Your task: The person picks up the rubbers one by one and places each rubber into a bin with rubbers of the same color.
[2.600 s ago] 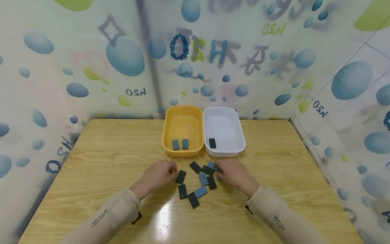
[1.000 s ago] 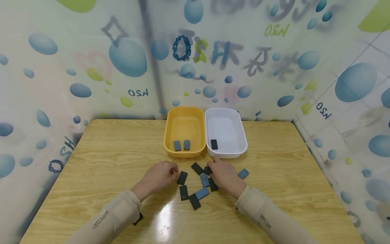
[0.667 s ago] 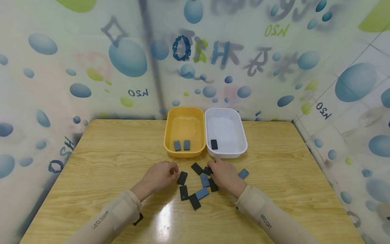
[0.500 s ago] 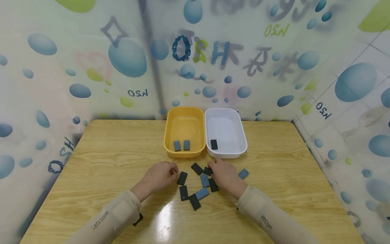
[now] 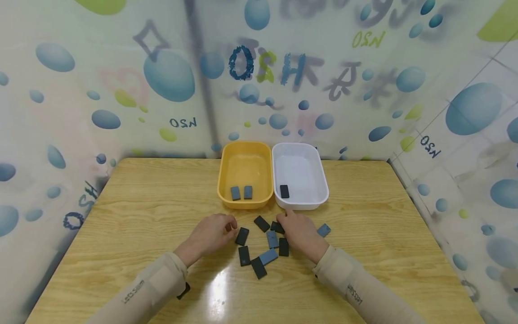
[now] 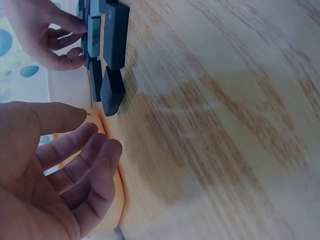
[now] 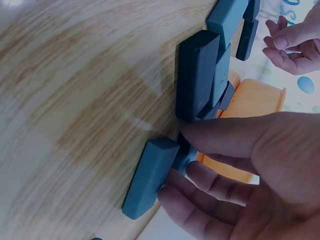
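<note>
My right hand (image 5: pixel 301 234) is low over a cluster of small rectangular blocks. In the right wrist view its thumb (image 7: pixel 220 135) meets the end of a black block (image 7: pixel 197 75), and its bent fingers (image 7: pixel 195 205) are close beside a blue block (image 7: pixel 150 177). Black and blue block parts lie partly hidden between thumb and fingertips; I cannot tell whether they are pinched. In the head view a black block (image 5: pixel 277 227) shows at the fingertips. My left hand (image 5: pixel 212 231) holds nothing, its fingers loosely curled near another black block (image 5: pixel 242 236).
Behind the blocks stand a yellow bin (image 5: pixel 244 204) with two blue-grey blocks and a white bin (image 5: pixel 301 206) with one black block. More blocks, such as a blue one (image 5: pixel 268 257) and a black one (image 5: pixel 259 268), lie nearer on the wooden table (image 5: pixel 162 189).
My right hand has moved slightly left and inward over the cluster, uncovering a blue block on the right. The black block beside its thumb has turned a little. My left hand stays put.
</note>
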Demonstrator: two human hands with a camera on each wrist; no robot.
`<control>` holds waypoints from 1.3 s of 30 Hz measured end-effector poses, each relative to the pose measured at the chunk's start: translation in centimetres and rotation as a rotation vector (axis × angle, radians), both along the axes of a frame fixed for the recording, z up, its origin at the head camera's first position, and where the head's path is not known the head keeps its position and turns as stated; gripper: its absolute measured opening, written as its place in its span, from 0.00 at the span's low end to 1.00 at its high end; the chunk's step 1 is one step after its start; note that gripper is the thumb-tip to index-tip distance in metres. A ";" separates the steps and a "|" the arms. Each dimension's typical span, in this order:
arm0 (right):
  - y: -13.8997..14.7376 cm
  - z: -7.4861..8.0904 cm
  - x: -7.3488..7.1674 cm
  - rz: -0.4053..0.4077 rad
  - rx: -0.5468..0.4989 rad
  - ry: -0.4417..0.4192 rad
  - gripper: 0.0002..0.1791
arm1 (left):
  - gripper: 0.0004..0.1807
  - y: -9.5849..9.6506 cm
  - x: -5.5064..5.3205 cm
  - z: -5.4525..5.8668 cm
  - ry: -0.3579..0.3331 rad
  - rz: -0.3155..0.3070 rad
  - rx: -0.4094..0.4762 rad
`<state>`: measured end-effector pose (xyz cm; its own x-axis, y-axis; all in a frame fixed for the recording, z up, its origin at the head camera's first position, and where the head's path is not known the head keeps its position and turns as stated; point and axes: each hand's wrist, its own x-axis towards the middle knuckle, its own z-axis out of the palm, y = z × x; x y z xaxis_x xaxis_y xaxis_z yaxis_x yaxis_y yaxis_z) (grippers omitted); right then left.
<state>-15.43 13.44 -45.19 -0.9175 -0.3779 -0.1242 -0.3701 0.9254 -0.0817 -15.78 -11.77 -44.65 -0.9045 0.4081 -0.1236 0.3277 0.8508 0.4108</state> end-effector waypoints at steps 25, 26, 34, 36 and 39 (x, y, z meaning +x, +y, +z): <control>-0.3 0.0 -0.5 -0.034 -0.050 -0.048 0.15 | 0.03 0.0 -0.4 -0.1 0.000 0.026 -0.014; -0.3 -0.1 -0.5 -0.033 -0.049 -0.048 0.15 | 0.03 0.0 -0.4 -0.1 -0.001 0.027 -0.014; -0.7 -0.3 -0.5 -0.051 -0.031 -0.072 0.14 | 0.04 0.0 -0.5 -0.3 -0.015 0.025 -0.017; -0.8 -0.4 -0.5 -0.058 -0.032 -0.077 0.15 | 0.04 0.0 -0.5 -0.3 -0.021 0.026 -0.015; -0.9 -0.6 -0.5 -0.063 -0.030 -0.074 0.15 | 0.04 -0.1 -0.5 -0.3 -0.026 0.027 -0.012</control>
